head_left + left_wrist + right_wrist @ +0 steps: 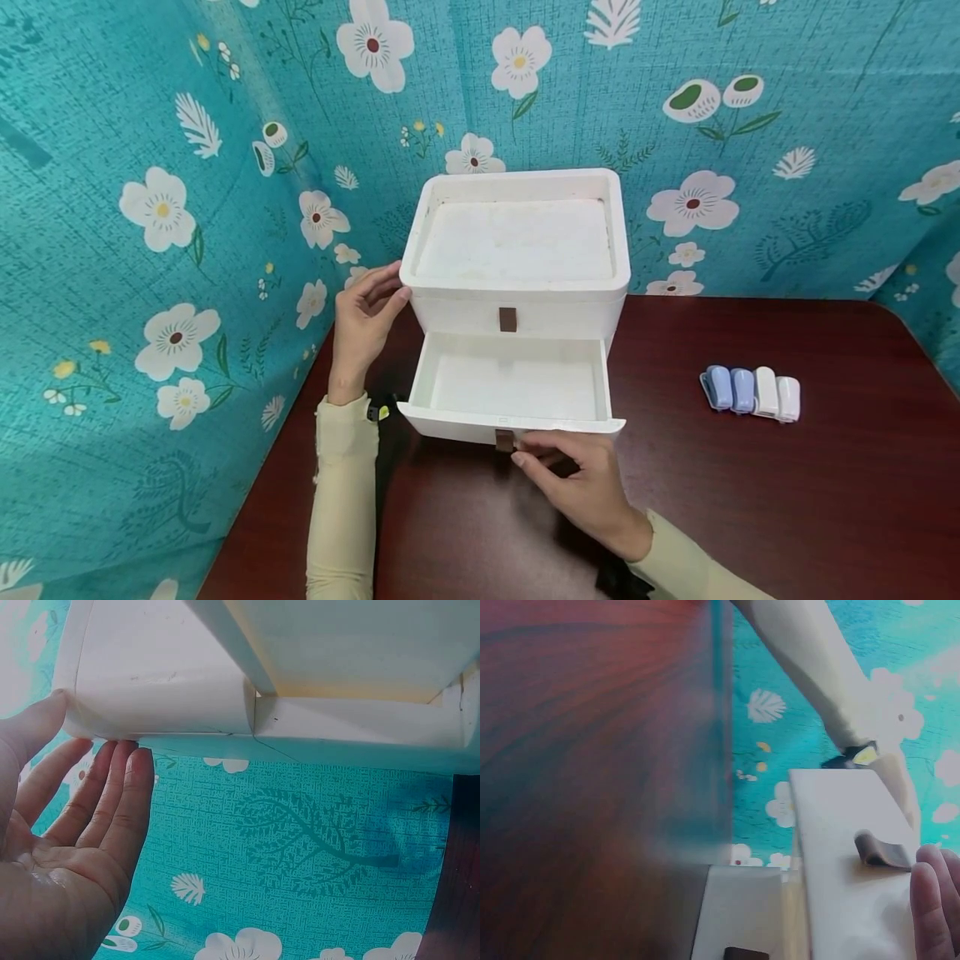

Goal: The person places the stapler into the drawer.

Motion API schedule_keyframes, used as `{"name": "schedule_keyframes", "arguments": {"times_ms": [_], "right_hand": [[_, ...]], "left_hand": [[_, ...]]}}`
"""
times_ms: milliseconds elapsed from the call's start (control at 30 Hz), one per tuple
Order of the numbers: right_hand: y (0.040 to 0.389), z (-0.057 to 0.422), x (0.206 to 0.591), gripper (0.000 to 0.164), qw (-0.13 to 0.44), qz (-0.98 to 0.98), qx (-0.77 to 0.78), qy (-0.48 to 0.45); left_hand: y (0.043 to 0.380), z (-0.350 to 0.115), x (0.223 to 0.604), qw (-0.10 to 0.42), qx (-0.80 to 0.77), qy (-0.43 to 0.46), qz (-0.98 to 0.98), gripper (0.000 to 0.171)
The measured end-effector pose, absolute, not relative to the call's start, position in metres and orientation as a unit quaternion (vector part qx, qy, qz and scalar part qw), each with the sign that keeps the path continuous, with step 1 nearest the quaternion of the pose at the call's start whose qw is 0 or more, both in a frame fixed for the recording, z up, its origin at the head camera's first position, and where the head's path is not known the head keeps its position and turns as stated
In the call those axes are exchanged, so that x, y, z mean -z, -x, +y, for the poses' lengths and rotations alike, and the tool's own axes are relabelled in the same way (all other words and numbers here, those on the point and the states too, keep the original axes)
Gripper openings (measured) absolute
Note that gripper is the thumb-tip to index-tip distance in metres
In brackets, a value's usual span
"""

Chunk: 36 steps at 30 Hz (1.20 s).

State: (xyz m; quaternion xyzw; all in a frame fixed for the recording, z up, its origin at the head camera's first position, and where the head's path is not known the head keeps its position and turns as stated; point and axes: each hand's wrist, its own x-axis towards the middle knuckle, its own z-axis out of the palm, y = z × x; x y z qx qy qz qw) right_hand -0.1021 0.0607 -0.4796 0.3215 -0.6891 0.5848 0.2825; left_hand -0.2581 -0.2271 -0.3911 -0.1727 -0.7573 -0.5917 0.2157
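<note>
A white drawer box point(517, 313) stands against the backdrop, with an open-topped tray at its top. Below its upper front, a white drawer point(517, 379) is pulled out, with nothing inside. My left hand point(363, 321) touches the box's upper left corner, thumb at the front and straight fingers along the side point(187, 701). At the drawer front point(847, 900), my right hand point(581, 479) has its fingertips right beside the brown pull tab point(881, 851). The fingers point(928, 907) look straight in the right wrist view, where most of that hand lies outside the picture.
Two blue and two white small clip-like objects point(750, 393) lie in a row on the dark red table point(750, 500), right of the box. A teal flowered cloth point(247, 208) hangs behind and to the left. Another brown tab point(746, 953) shows on the lower front.
</note>
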Motion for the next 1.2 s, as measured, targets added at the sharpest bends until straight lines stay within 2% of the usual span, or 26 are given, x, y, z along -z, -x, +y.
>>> {"name": "schedule_keyframes", "arguments": {"times_ms": [167,267,700,900,1033,1200], "right_hand": [[0.105,0.065,0.47,0.013,0.314,-0.664,-0.584,-0.347],[0.107,0.068,0.466,0.011,0.327,-0.654,-0.586,-0.349],[0.108,0.087,0.442,0.017,0.34,-0.66,-0.584,-0.327],[0.111,0.105,0.426,0.027,0.337,-0.674,-0.593,-0.284],[0.114,0.116,0.421,0.024,0.34,-0.692,-0.585,-0.252],[0.116,0.124,0.416,0.031,0.342,-0.712,-0.571,-0.224]], "left_hand": [[0.258,-0.227,0.391,0.217,0.591,0.174,-0.757,0.04],[0.258,-0.228,0.391,0.218,0.589,0.175,-0.758,0.04],[0.258,-0.227,0.392,0.222,0.588,0.177,-0.757,0.039],[0.257,-0.227,0.391,0.221,0.59,0.175,-0.756,0.039],[0.256,-0.226,0.391,0.223,0.588,0.174,-0.758,0.039],[0.255,-0.226,0.39,0.222,0.59,0.172,-0.757,0.038]]}}
